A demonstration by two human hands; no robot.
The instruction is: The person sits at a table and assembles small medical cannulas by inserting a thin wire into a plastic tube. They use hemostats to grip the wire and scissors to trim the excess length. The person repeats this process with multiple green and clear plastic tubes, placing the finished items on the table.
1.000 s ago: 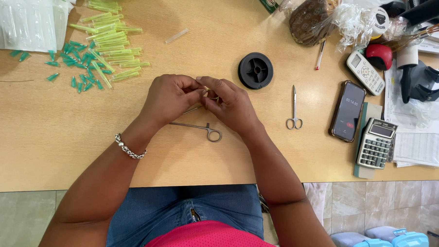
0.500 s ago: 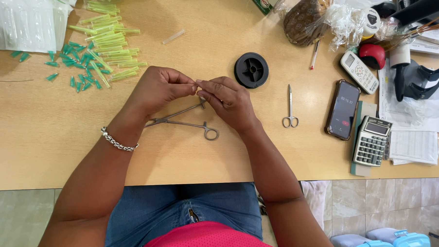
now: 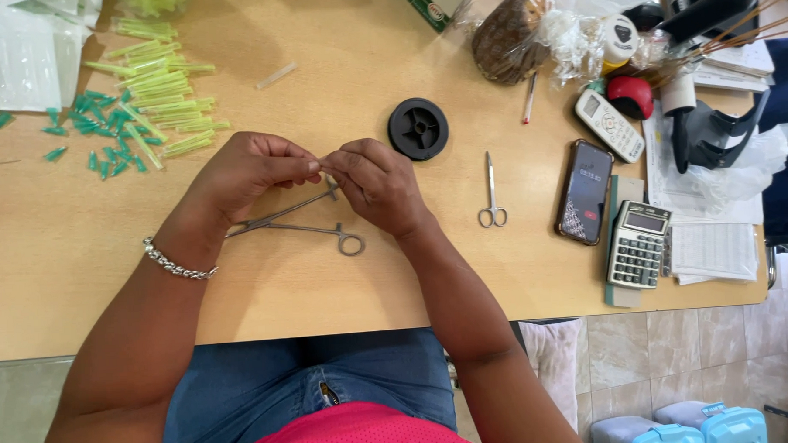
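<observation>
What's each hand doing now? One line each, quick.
Left hand: fingers pinched shut on something too small to tell, above the forceps.
Right hand: pinched at the same spot.

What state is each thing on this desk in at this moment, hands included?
left hand: fingers pinched, tips meeting the right hand's
right hand: fingers pinched on something too small to tell
metal clamp: lying flat under the hands, handles apart
small scissors: lying flat, blades closed
black spool: lying flat
phone: face up, screen lit
calculator: face up
green tubes: scattered loose
</observation>
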